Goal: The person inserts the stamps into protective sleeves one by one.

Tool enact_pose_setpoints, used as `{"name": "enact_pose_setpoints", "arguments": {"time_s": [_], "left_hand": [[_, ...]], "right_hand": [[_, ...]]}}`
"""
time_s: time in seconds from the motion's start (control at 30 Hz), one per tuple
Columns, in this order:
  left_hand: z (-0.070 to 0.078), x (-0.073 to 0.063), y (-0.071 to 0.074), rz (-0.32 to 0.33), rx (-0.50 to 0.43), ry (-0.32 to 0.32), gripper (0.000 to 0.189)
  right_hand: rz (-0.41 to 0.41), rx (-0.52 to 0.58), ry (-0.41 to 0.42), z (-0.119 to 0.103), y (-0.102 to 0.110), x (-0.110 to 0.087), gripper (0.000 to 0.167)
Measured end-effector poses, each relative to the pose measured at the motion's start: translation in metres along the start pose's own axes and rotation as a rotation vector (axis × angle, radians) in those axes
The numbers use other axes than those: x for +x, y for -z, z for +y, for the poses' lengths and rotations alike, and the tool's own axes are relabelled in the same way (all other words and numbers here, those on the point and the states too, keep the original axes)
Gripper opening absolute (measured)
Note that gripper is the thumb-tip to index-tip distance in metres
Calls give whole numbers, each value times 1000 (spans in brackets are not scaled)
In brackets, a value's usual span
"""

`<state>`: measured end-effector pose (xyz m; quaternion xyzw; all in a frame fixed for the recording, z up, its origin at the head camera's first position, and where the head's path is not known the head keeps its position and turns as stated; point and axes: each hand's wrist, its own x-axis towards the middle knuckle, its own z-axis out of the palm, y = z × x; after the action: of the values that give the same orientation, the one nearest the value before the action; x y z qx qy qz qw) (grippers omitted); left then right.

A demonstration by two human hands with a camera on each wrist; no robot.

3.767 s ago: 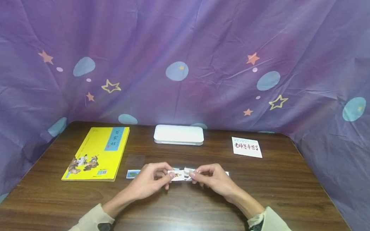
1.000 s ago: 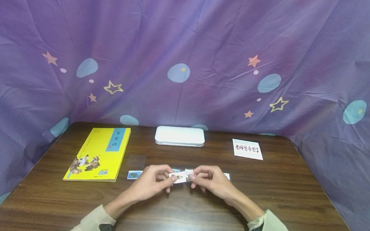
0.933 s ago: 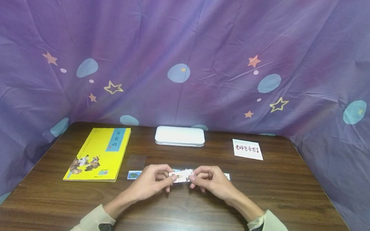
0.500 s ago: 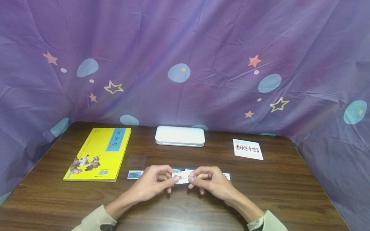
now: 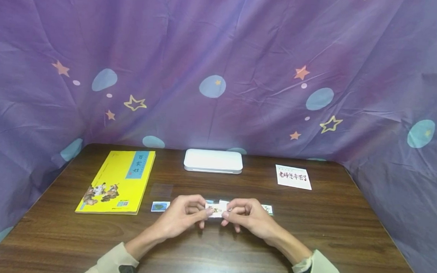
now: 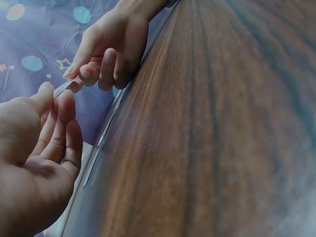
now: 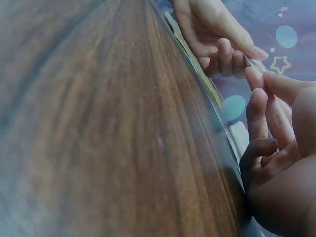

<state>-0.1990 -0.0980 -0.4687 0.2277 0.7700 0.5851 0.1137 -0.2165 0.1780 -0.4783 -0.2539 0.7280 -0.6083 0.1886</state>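
Observation:
Between my two hands, a small white picture card (image 5: 217,210) is held up at the middle of the table, with a brown print on it. My left hand (image 5: 181,214) pinches its left end between thumb and fingers. The thumb and index finger of my right hand (image 5: 250,218) pinch the right end. In the left wrist view the card (image 6: 63,88) shows edge-on, raised off the table. Behind the hands lies a row of small picture cards, partly hidden; a blue-green card (image 5: 159,207) shows at its left and another card (image 5: 268,209) at its right.
A faint clear plastic sheet (image 5: 161,190) lies behind the row. The yellow book (image 5: 116,180) is on the left, a white flat case (image 5: 213,161) stands at the back, and a white card with red writing (image 5: 293,177) lies back right. A purple curtain (image 5: 222,70) hangs behind the table.
Earlier the picture card and a clear, glossy piece at my right fingers were side by side. My hands have drawn slightly closer, and the card now reaches my right fingertips.

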Motion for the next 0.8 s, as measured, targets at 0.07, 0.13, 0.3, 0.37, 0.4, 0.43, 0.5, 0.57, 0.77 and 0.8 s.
{"name": "enact_pose_setpoints", "arguments": {"time_s": [0.07,0.13,0.3,0.37,0.4,0.43,0.5,0.57,0.77,0.8], "left_hand": [[1,0,0,-2,-19,2,21],[1,0,0,-5,-39,8,21],[-1,-1,2,-25,-98,11,25],[-2,-1,4,-37,-139,-4,27],[-3,-1,4,-43,-161,-10,27],[-3,0,5,-50,-183,-15,28],[-4,0,6,-61,-208,-21,28],[-5,0,7,-76,-224,-24,27],[-5,0,8,-100,-244,-34,27],[-5,0,8,-99,-246,-35,27]], "right_hand": [[-1,4,11,0,0,0,21],[4,6,14,1,-1,0,21],[28,12,-4,1,0,0,21],[42,21,-20,1,0,0,21],[49,25,-27,0,1,0,21],[55,30,-33,0,1,0,22],[61,37,-40,0,1,0,22],[61,46,-47,0,2,0,22],[58,69,-46,-1,1,0,21],[60,72,-46,-2,1,0,21]]}}
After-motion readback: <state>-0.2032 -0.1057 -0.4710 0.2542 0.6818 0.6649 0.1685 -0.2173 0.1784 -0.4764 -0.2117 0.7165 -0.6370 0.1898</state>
